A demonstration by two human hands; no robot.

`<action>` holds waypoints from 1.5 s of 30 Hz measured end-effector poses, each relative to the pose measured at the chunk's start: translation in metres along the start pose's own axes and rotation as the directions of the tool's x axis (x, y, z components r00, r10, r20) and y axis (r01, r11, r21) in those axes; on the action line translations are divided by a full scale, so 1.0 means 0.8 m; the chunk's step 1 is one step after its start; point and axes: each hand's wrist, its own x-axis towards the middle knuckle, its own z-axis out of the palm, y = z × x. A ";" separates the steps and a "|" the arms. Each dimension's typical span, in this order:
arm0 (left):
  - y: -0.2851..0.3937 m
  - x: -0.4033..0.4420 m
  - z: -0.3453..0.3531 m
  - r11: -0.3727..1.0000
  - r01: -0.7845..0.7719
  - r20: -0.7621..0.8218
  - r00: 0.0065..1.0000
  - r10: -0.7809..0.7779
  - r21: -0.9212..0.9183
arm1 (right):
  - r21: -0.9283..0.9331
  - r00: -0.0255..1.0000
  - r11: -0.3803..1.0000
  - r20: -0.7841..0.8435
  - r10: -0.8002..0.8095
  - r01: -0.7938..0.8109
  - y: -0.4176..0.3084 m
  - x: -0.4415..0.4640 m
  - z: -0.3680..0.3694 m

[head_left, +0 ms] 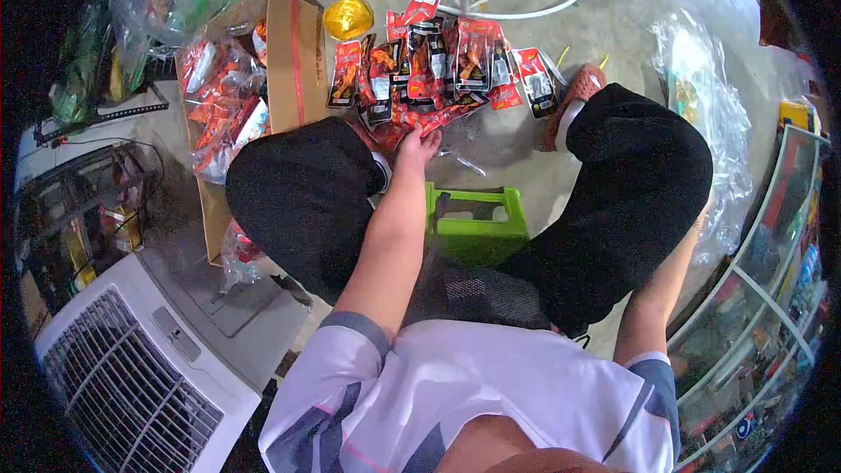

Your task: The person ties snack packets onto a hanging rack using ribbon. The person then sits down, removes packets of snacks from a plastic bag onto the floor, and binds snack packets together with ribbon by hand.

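Observation:
My left hand [420, 147] reaches forward between my knees to the near edge of a pile of red and black snack packets [427, 70]. Its fingers are closed on the edge of a red snack packet [420, 118] at the front of the pile; the fingertips are partly hidden. The packets lie overlapping on the floor, some printed side up and others showing a dark back. On the other side my right forearm [657, 293] runs down past my right knee, which hides the hand. Clear plastic sheeting [701, 123] lies near it.
An open cardboard box [293, 61] with bagged red packets stands left of the pile. Behind are yellow twine [348, 17] and a round metal frame [477, 9]. A green stool [477, 223] sits between my legs, a glass case [753, 298] at right, an air cooler [144, 368] at left.

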 end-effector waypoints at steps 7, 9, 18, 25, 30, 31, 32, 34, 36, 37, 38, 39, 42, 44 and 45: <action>0.016 -0.021 0.022 0.978 -0.038 0.229 0.973 -0.010 0.204 | -0.040 0.972 0.972 -0.014 0.233 -0.233 0.057 -0.088 0.030; 0.024 -0.029 0.034 0.952 -0.047 0.272 0.961 -0.039 0.304 | -0.059 0.971 0.969 0.005 0.239 -0.238 0.047 -0.102 0.052; 0.103 -0.058 0.125 0.512 -0.333 0.316 0.941 0.123 0.792 | -0.545 0.779 0.569 0.530 -0.336 0.616 -0.160 -0.130 0.281; 0.209 -0.016 0.170 -0.160 -0.427 0.433 0.678 0.594 0.890 | -0.270 0.270 0.056 0.963 -0.007 0.961 -0.089 -0.271 0.419; 0.255 -0.025 0.254 -0.516 -0.294 0.594 0.394 0.701 0.804 | -0.348 0.353 -0.062 0.903 0.247 0.935 -0.066 -0.239 0.429; 0.264 -0.027 0.268 -0.605 -0.237 0.646 0.375 0.665 0.760 | -0.408 0.415 -0.082 0.878 0.237 0.909 -0.066 -0.231 0.433; 0.273 -0.025 0.278 -0.688 -0.175 0.696 0.362 0.620 0.704 | -0.437 0.449 -0.100 0.865 0.224 0.894 -0.064 -0.226 0.439; 0.293 -0.004 0.304 -0.753 -0.071 0.704 0.423 0.571 0.654 | -0.496 0.515 -0.137 0.834 0.198 0.857 -0.064 -0.219 0.450; 0.313 0.026 0.308 -0.799 -0.012 0.692 0.508 0.513 0.602 | -0.532 0.543 -0.119 0.800 0.256 0.839 -0.059 -0.216 0.455; 0.325 0.045 0.303 -0.811 -0.006 0.674 0.558 0.483 0.586 | -0.521 0.531 -0.119 0.797 0.287 0.845 -0.057 -0.213 0.454; 0.327 0.050 0.304 -0.822 0.001 0.654 0.605 0.454 0.570 | -0.507 0.517 -0.119 0.795 0.318 0.854 -0.055 -0.211 0.453; 0.330 0.053 0.300 -0.818 -0.020 0.662 0.599 0.451 0.576 | -0.484 0.495 -0.121 0.803 0.331 0.867 -0.050 -0.207 0.449; 0.344 0.062 0.293 -0.789 -0.239 0.776 0.480 0.410 0.565 | -0.461 0.463 -0.094 0.820 0.335 0.883 -0.051 -0.215 0.463; 0.352 0.019 0.314 -0.851 -0.201 0.817 0.450 0.360 0.485 | -0.447 0.460 -0.124 0.814 0.354 0.886 -0.056 -0.224 0.471; 0.363 -0.003 0.329 -0.883 -0.194 0.847 0.426 0.317 0.427 | -0.428 0.440 -0.114 0.828 0.348 0.896 -0.057 -0.227 0.472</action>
